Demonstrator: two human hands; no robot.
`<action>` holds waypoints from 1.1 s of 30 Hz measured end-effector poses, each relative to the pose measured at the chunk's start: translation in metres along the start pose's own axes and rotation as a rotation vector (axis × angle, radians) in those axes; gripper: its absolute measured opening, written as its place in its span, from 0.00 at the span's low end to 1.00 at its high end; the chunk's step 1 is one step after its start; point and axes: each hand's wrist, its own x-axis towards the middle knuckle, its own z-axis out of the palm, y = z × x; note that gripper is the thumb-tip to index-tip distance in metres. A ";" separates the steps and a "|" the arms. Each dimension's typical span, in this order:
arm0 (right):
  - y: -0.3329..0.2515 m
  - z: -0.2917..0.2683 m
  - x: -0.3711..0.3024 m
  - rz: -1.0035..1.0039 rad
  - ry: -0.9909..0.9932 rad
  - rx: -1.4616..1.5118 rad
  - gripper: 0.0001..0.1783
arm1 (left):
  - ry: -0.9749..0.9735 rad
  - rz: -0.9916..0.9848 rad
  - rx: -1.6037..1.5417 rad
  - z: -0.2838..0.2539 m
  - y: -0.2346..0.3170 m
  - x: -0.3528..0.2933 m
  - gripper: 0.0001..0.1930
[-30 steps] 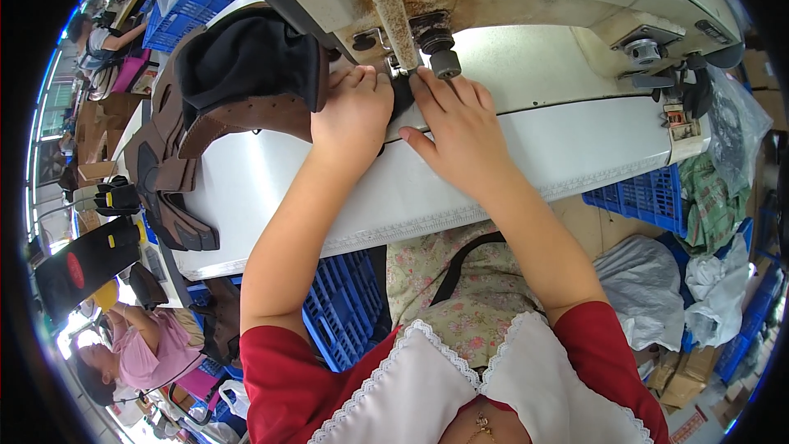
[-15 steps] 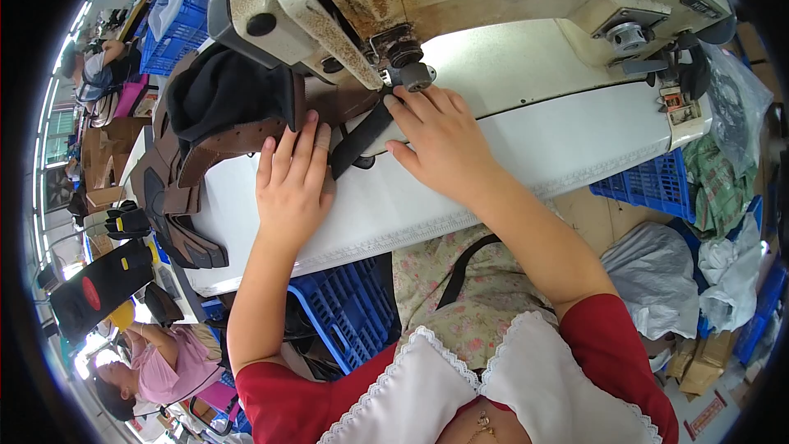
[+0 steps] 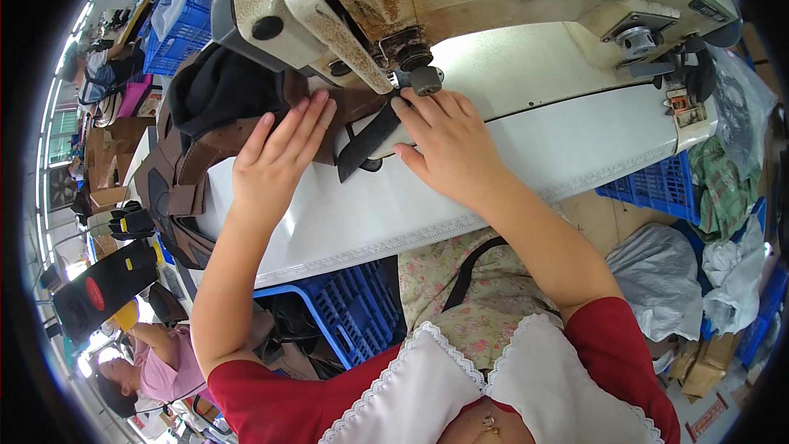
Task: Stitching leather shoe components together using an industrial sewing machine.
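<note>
My left hand [image 3: 275,148] lies flat with its fingers stretched out, its fingertips on the brown leather-like piece [image 3: 353,111] that runs under the sewing machine [image 3: 468,4]. A bulky black fabric part [image 3: 226,90] with brown edging is joined to that piece on the left. My right hand [image 3: 452,140] is flat too, thumb apart. Its index and middle fingertips press by the upper end of a black strap [image 3: 368,144], close to the presser foot [image 3: 399,80]. The strap's loose end points down toward me. The needle point is hidden.
More brown and black pieces [image 3: 168,189] hang at the left end of the white machine table [image 3: 526,148]. Blue crates [image 3: 362,312] stand below the table edge. Grey plastic sacks [image 3: 657,271] lie at the right. Another person in pink [image 3: 168,362] sits at the lower left.
My left hand has slid left and a little farther away along the brown piece. The right hand stays by the presser foot, and the strap's loose end lies slightly lower.
</note>
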 end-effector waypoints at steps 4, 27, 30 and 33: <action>0.000 -0.003 0.001 0.002 0.000 0.005 0.29 | -0.097 0.015 -0.010 -0.007 -0.007 0.011 0.25; -0.061 -0.020 0.022 0.669 -0.365 1.333 0.31 | 0.031 0.197 -0.291 -0.007 -0.057 -0.018 0.22; -0.066 0.006 0.035 0.871 -0.380 1.651 0.37 | 0.029 0.227 -0.367 -0.007 -0.057 -0.016 0.22; -0.073 0.026 0.032 0.964 -0.307 1.711 0.38 | 0.039 0.235 -0.358 -0.005 -0.060 -0.020 0.22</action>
